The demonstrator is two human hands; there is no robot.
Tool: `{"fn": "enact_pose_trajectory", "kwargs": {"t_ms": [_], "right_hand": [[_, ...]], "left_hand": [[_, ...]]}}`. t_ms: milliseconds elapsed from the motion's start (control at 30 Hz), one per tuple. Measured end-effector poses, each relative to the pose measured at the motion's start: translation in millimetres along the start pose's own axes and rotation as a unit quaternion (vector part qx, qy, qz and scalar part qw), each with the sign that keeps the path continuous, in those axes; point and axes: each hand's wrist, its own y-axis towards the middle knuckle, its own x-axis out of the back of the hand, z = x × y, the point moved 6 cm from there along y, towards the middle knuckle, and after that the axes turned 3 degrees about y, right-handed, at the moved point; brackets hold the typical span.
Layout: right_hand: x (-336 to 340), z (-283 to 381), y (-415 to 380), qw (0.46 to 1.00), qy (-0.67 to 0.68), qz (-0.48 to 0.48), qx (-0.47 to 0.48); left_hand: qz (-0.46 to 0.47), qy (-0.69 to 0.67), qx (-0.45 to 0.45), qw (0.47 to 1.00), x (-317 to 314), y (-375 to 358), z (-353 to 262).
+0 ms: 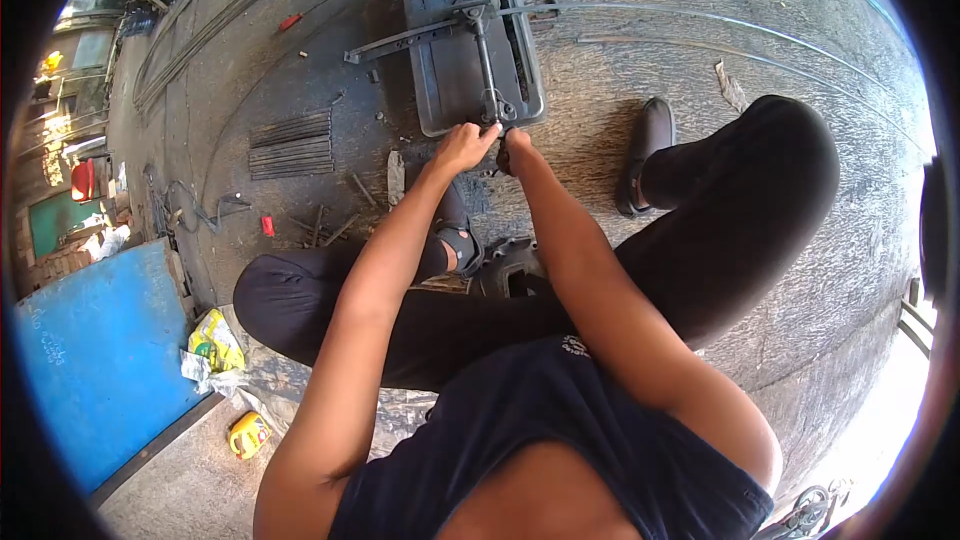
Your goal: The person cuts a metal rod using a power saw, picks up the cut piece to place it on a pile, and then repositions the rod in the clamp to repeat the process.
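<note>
A dark cut-off saw with a flat metal base (447,90) stands on the floor in front of me. Its clamp screw (484,55) runs along the base toward my body. At the near end of that screw my left hand (464,148) is closed, thumb stretched along it. Right beside it, my right hand (517,150) is curled round the screw's handle, which the fingers mostly hide. A long thin metal rod (690,13) reaches from the clamp area out to the right. On the left, a flat metal bar (405,41) sticks out across the base.
Several short cut rods (291,143) lie in a neat stack on the left. Beyond them is a red-handled tool (290,22). A small red object (267,226) and loose scraps lie nearer my left knee. A blue panel (110,360) and yellow container (249,435) are at lower left.
</note>
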Motion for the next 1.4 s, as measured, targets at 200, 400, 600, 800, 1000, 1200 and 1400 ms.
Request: {"fn": "enact_pose_trajectory", "kwargs": {"t_ms": [200,400,600,800,1000,1200,1400], "right_hand": [[-6.7,4.4,-24.0,0.986,0.01,0.078,-0.144],[-8.4,2.2,-15.5,0.991,-0.032,0.096,-0.086],[-14.3,-30.6,25.1,0.982,0.064,0.134,-0.118],[-3.5,-17.0,15.1,0.995,0.009,0.061,-0.081],[77.0,16.5,50.0,0.977,-0.129,-0.142,0.097],[81.6,244.5,-92.6,0.889,0.109,-0.142,0.422],[-41.8,434.4,-335.8,0.711,-0.102,-0.003,0.696]], "left_hand": [[-0.013,-0.025,-0.002,1.0,-3.0,-1.2,-1.9],[-0.07,-0.05,-0.017,0.996,-4.2,-2.0,-7.2],[-0.08,-0.05,0.01,0.996,-8.3,-4.3,-11.2],[-0.079,-0.024,0.025,0.996,-7.7,-3.4,-7.5],[0.065,-0.076,0.085,0.991,32.4,-13.5,18.4],[-0.052,-0.069,0.164,0.983,181.7,-19.9,65.1],[-0.377,-0.073,-0.058,0.921,423.5,-71.2,-55.1]]}}
